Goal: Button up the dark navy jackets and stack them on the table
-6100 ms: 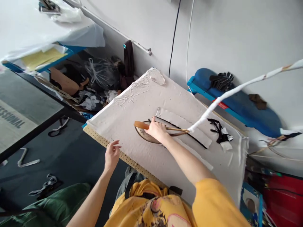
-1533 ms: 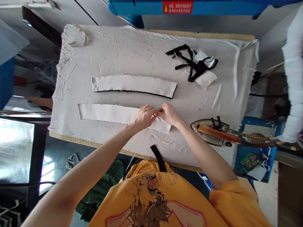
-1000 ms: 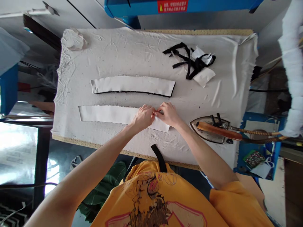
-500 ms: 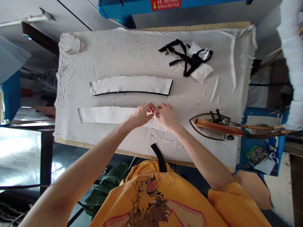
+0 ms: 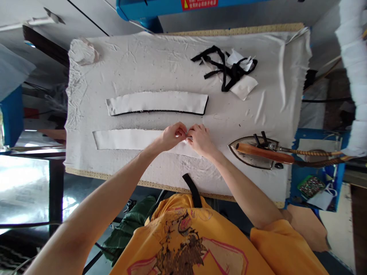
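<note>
A long white fabric strip (image 5: 123, 139) lies flat on the cloth-covered table, and both hands are over its right part. My left hand (image 5: 174, 135) has its fingers curled in a pinch. Close against it, my right hand (image 5: 199, 138) is closed too, thumb and fingers together at a small pale bit between the hands. What exactly the fingertips hold is too small to make out. Beyond the hands lies a second white strip (image 5: 157, 101), slightly curved, with a black lower edge.
To the right rests an iron (image 5: 255, 152) with a wooden handle and a cord. Black strips and white scraps (image 5: 229, 70) form a tangle at the back right. A black strip (image 5: 191, 187) hangs over the front edge. A blue tray (image 5: 295, 183) sits at far right.
My left hand has drawn slightly left and its fingers have curled in more. My right hand stays almost in place. The strips and the iron have not moved on the table.
</note>
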The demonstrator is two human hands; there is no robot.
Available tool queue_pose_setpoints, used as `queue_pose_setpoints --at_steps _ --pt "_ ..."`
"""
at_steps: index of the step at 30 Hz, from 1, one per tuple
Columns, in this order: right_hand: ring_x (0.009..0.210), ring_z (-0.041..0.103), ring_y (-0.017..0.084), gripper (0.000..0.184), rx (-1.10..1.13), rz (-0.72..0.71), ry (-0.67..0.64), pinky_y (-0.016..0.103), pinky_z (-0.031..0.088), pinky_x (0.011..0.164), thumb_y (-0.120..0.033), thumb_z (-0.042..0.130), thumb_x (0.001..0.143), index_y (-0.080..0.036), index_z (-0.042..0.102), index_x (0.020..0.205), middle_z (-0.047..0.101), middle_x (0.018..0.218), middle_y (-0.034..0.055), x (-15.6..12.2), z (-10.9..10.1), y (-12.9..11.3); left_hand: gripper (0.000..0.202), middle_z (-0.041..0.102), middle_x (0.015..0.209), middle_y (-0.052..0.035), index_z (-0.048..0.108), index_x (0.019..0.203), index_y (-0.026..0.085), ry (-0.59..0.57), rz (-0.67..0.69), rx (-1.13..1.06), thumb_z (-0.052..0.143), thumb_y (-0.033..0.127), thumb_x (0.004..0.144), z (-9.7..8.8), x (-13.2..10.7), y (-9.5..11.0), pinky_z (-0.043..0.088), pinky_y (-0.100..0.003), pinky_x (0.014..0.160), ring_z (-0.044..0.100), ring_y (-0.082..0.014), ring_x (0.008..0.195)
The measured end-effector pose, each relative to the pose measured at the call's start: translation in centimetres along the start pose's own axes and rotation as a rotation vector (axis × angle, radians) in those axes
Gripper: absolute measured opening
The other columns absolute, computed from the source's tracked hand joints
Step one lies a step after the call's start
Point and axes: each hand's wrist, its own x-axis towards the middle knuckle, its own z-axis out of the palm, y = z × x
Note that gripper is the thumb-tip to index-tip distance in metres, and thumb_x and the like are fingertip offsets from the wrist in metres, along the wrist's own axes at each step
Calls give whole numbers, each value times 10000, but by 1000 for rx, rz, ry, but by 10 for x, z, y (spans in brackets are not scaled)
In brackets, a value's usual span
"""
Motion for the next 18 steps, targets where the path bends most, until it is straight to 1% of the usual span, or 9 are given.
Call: queue_pose_setpoints --at_steps 5,8,10,11,15,18 --pt "1172 477 314 170 -10 -21 -37 465 400 951 -202 595 946 -191 758 994 623 1218 123 1 -3 1 123 691 758 -29 593 837 181 0 -79 -60 675 226 758 0 1 -2 523 -268 632 634 -125 689" --pt "1144 485 308 187 -8 -40 -63 461 403 926 -174 577 945 -195 762 930 630 1191 121 1 0 4 117 679 762 -24 583 821 183 69 -104 -94 666 240 762 -5 3 -2 525 -278 640 630 -134 699" --pt "1125 489 297 211 20 -50 -79 454 396 913 -162 562 945 -207 757 878 637 1189 105 1 2 8 98 676 777 -21 582 822 183 116 -96 -42 648 227 765 -12 6 0 525 -278 654 628 -135 713" --pt "1123 489 293 215 37 -50 -76 452 392 911 -166 561 944 -214 752 861 639 1195 94 1 3 9 94 679 788 -21 590 837 181 117 -89 6 642 218 769 -16 7 1 523 -274 658 629 -135 719" --pt "1137 493 283 182 96 -20 -22 456 379 940 -193 584 930 -226 735 833 642 1195 64 3 4 12 125 703 858 -39 630 949 183 37 -26 201 583 183 833 -30 5 8 519 -275 688 643 -141 774" --pt "1132 505 274 188 138 -20 -19 454 372 958 -197 568 940 -222 739 866 646 1177 67 3 4 13 134 708 934 -60 653 959 195 -26 57 323 533 211 901 -32 -1 11 519 -297 720 650 -160 834"
